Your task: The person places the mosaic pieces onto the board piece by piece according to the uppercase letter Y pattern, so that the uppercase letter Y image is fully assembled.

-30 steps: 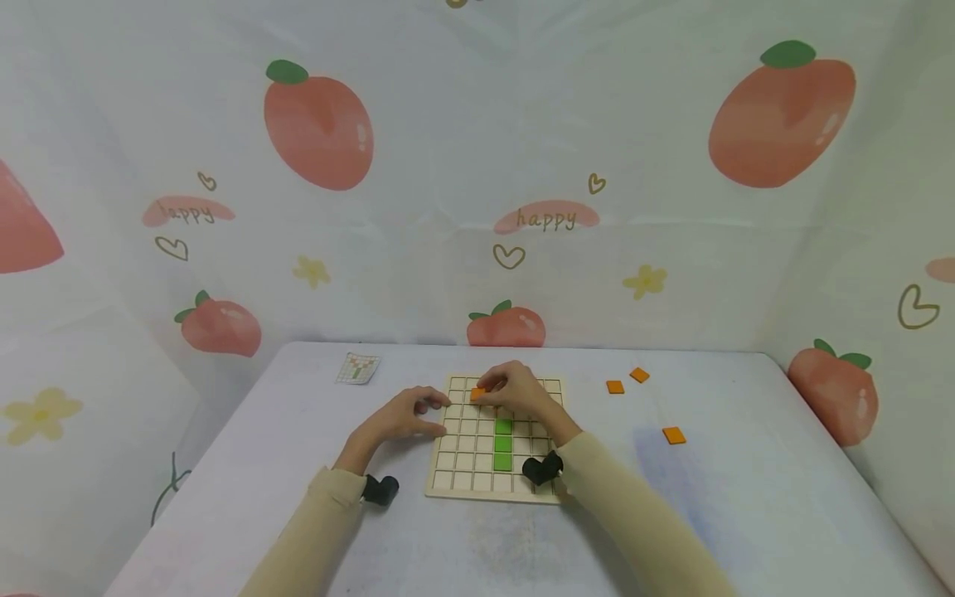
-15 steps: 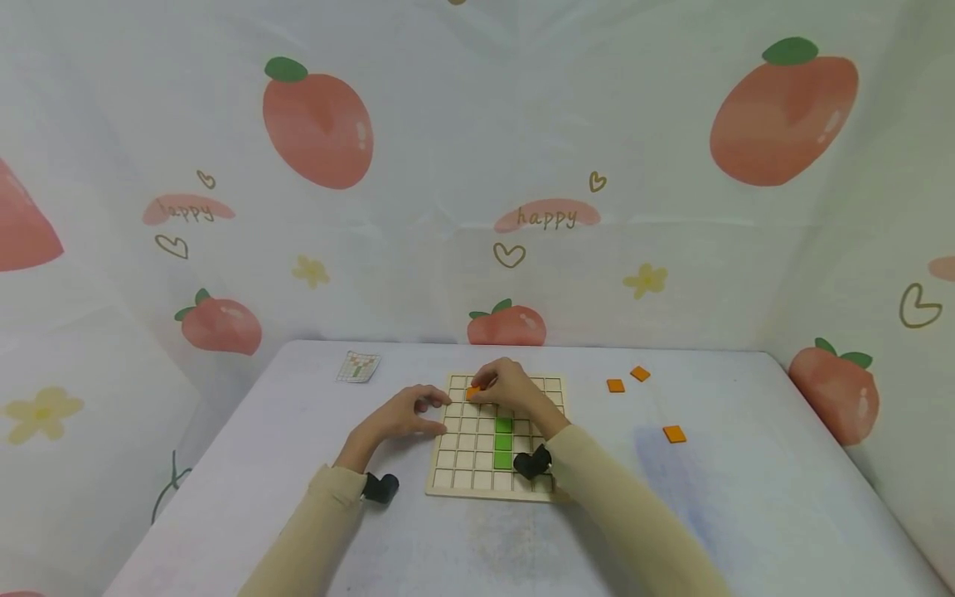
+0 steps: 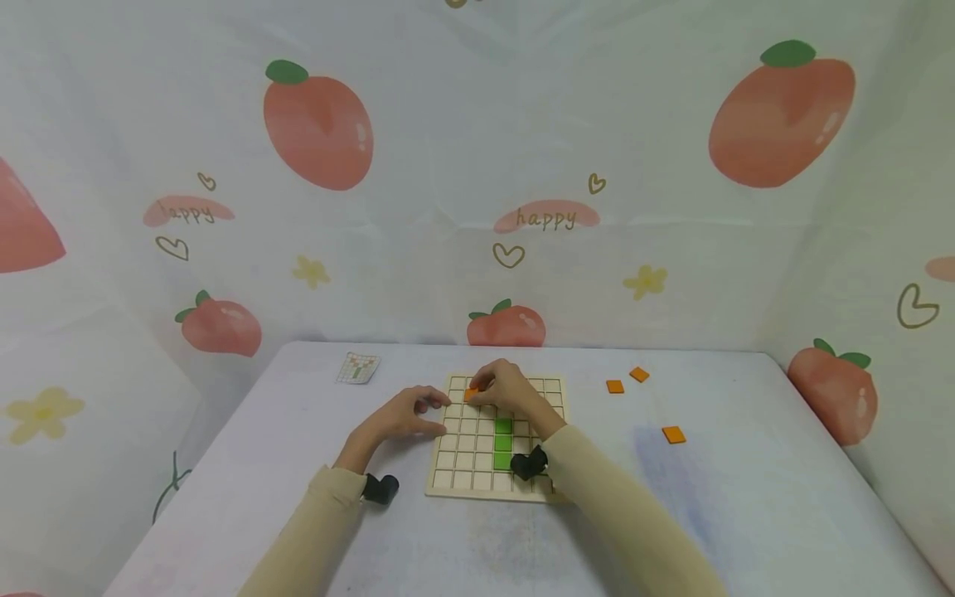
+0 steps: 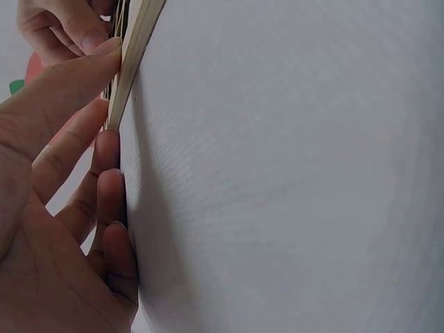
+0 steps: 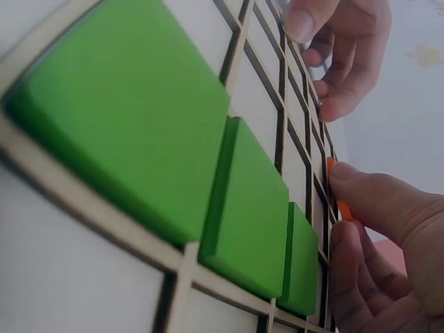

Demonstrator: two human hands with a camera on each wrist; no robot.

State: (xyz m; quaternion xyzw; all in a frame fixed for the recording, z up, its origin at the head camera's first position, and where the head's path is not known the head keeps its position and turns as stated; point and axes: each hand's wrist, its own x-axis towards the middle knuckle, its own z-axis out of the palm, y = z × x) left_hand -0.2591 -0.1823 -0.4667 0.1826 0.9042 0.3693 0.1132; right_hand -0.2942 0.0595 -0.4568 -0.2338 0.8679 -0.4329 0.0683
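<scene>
Orange square tile [image 3: 471, 395] is located over the far left part of a wooden grid board [image 3: 492, 497], pinched between the thumb and fingers of the right hand [image 3: 510, 388]. Tile seating (whether flush in a compartment or raised) cannot be determined, since the fingers cover part of it. Left hand [image 3: 405, 412] is spread wide, with a broad gap between thumb and fingers; its thumb and fingertips contact the left edge of the board, and it grips no tile.

Three green tiles [image 3: 503, 443] occupy consecutive compartments of one column, closer to the person than the orange tile. The right wrist view shows them lying side by side, separated by the thin grid dividers.

The board lies flat on a white counter [image 3: 418, 547]. Three loose orange tiles rest on the counter to the right of the board: two near each other toward the far side [image 3: 615, 386] [image 3: 639, 375], and one closer to the person [image 3: 674, 434]. A printed pattern card [image 3: 359, 368] lies beyond the left hand, apart from the board.
</scene>
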